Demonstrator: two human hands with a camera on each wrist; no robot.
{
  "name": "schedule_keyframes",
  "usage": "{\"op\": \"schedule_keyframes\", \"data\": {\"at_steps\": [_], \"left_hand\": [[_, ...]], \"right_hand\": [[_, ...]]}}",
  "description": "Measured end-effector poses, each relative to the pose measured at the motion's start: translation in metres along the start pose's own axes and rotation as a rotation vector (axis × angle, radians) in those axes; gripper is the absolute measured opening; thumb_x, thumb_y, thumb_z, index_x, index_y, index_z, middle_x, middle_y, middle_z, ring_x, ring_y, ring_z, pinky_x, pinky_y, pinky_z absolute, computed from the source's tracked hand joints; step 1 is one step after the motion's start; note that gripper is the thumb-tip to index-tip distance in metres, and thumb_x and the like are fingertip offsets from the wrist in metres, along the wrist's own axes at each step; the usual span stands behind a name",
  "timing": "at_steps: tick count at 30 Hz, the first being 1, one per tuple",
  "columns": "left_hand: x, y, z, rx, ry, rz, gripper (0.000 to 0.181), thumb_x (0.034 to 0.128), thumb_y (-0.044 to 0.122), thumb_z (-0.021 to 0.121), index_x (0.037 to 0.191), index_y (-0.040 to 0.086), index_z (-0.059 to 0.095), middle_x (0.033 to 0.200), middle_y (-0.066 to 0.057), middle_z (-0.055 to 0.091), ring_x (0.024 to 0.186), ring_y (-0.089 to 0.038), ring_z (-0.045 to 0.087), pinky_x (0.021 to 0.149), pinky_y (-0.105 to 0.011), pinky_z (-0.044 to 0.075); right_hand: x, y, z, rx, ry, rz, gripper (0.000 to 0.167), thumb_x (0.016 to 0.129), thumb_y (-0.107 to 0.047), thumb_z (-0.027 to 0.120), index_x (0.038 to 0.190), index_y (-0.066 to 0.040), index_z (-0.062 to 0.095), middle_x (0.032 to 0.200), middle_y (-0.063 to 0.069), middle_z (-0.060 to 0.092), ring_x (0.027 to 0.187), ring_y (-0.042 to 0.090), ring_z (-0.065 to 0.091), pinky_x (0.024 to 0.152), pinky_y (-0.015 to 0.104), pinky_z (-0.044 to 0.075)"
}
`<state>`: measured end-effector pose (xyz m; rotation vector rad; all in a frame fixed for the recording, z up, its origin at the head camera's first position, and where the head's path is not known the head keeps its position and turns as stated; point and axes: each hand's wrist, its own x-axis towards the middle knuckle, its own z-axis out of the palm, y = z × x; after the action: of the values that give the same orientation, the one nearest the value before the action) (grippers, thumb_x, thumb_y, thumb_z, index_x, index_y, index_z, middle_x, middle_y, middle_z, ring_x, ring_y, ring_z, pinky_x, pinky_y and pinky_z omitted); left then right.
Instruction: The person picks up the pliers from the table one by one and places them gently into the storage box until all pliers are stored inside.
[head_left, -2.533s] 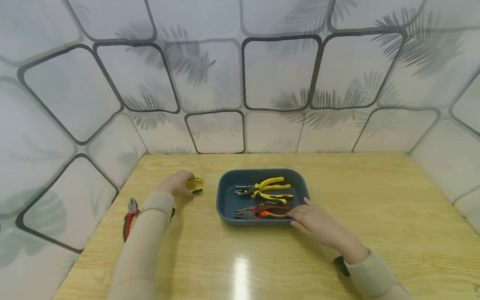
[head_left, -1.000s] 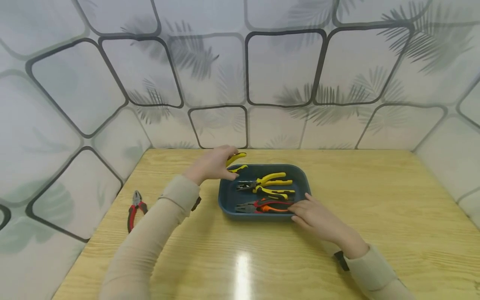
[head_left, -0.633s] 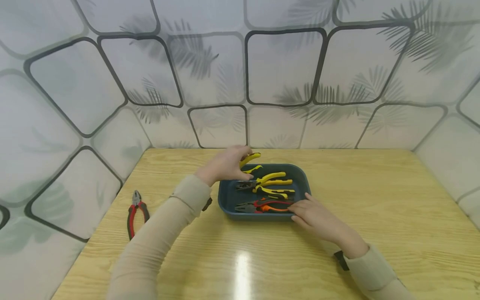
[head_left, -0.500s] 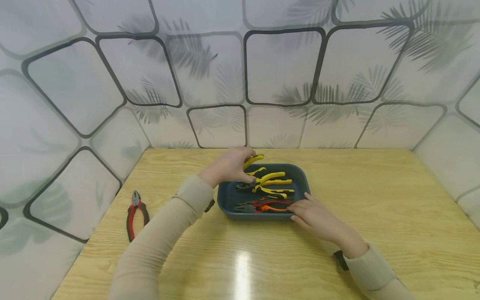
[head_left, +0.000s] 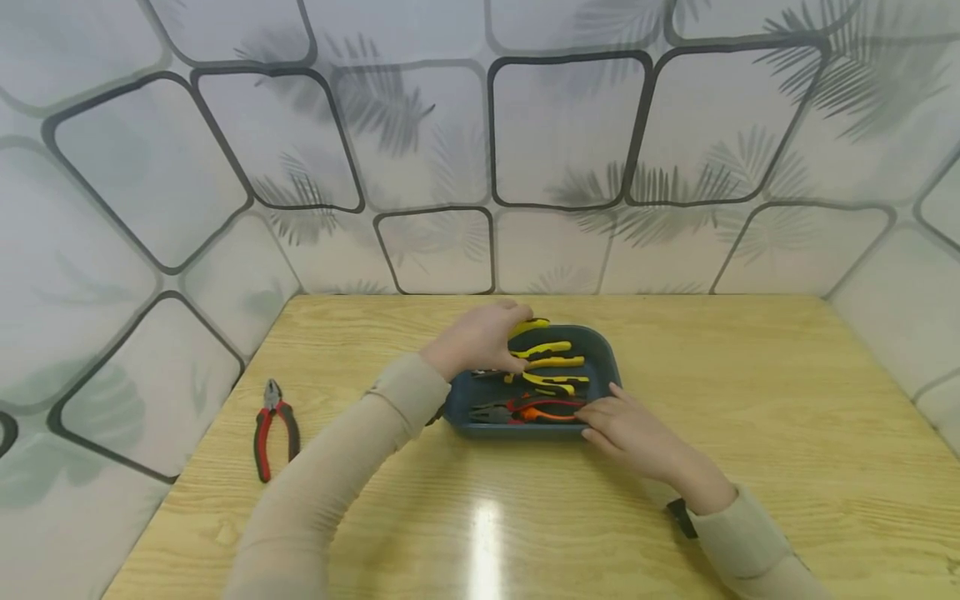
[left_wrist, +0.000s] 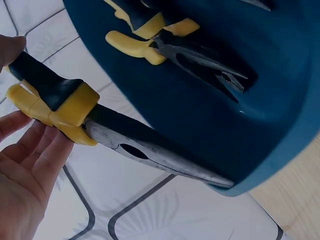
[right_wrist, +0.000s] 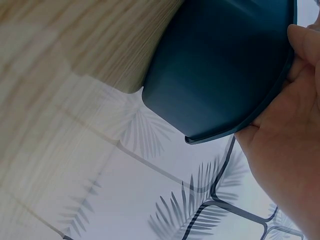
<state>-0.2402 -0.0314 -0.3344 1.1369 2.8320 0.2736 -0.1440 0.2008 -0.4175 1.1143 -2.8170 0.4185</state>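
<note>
My left hand (head_left: pixel 483 337) holds long-nose pliers (left_wrist: pixel 82 102) with yellow and black handles. In the head view it is above the back left part of a dark blue tray (head_left: pixel 517 432), hiding most of the pliers. The left wrist view has their jaws pointing across the tray's rim. Several other pliers lie in the tray, among them yellow-handled pliers (head_left: pixel 557 362) and, near the front wall, combination pliers (head_left: pixel 491 414) with grey jaws. At the tray's front right corner my right hand (head_left: pixel 637 437) grips the rim; the right wrist view also catches the tray's outer wall (right_wrist: pixel 215 75).
Red and black pliers (head_left: pixel 275 429) lie on the wooden table (head_left: pixel 750 375) to the left, beside my left sleeve. A patterned wall covering (head_left: pixel 562 133) rises behind the table's back edge and along both sides.
My left hand has carried the long-nose pliers rightward from the left part of the table to over the tray, sinking slightly lately. My right hand has stayed at the tray's corner.
</note>
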Motion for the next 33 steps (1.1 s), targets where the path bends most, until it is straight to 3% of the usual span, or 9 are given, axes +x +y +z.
{"op": "schedule_keyframes", "data": {"at_steps": [7, 14, 23, 33], "left_hand": [[0.018, 0.003, 0.005, 0.077, -0.094, 0.005, 0.067, 0.072, 0.037, 0.07, 0.128, 0.011, 0.042, 0.122, -0.005, 0.047, 0.094, -0.015, 0.053, 0.079, -0.029, 0.045], [0.033, 0.006, 0.008, 0.076, -0.128, -0.011, 0.07, 0.0722, 0.035, 0.07, 0.131, 0.01, 0.04, 0.124, -0.007, 0.046, 0.097, -0.017, 0.051, 0.081, -0.031, 0.045], [0.049, 0.01, 0.027, 0.22, -0.219, 0.042, 0.068, 0.0722, 0.038, 0.07, 0.129, 0.013, 0.042, 0.114, -0.003, 0.05, 0.094, -0.014, 0.051, 0.076, -0.029, 0.046], [0.06, 0.014, 0.037, 0.225, -0.259, 0.019, 0.065, 0.0748, 0.034, 0.068, 0.13, 0.01, 0.041, 0.119, -0.007, 0.049, 0.095, -0.016, 0.051, 0.078, -0.029, 0.046]], "right_hand": [[-0.001, 0.001, -0.001, -0.004, -0.016, 0.002, 0.027, 0.087, -0.016, 0.054, 0.106, 0.0, 0.061, 0.104, 0.009, 0.061, 0.102, 0.024, 0.053, 0.099, 0.054, 0.02], [-0.001, 0.001, 0.0, -0.001, -0.025, -0.001, 0.028, 0.088, -0.018, 0.053, 0.107, 0.001, 0.061, 0.104, 0.009, 0.061, 0.103, 0.024, 0.053, 0.099, 0.053, 0.02], [0.0, 0.001, 0.0, 0.004, -0.012, -0.016, 0.027, 0.088, -0.017, 0.053, 0.107, 0.001, 0.061, 0.104, 0.009, 0.061, 0.102, 0.024, 0.053, 0.099, 0.054, 0.02], [-0.001, 0.002, 0.0, 0.003, -0.015, -0.006, 0.027, 0.088, -0.018, 0.053, 0.107, 0.0, 0.061, 0.104, 0.008, 0.061, 0.103, 0.023, 0.052, 0.1, 0.053, 0.019]]}}
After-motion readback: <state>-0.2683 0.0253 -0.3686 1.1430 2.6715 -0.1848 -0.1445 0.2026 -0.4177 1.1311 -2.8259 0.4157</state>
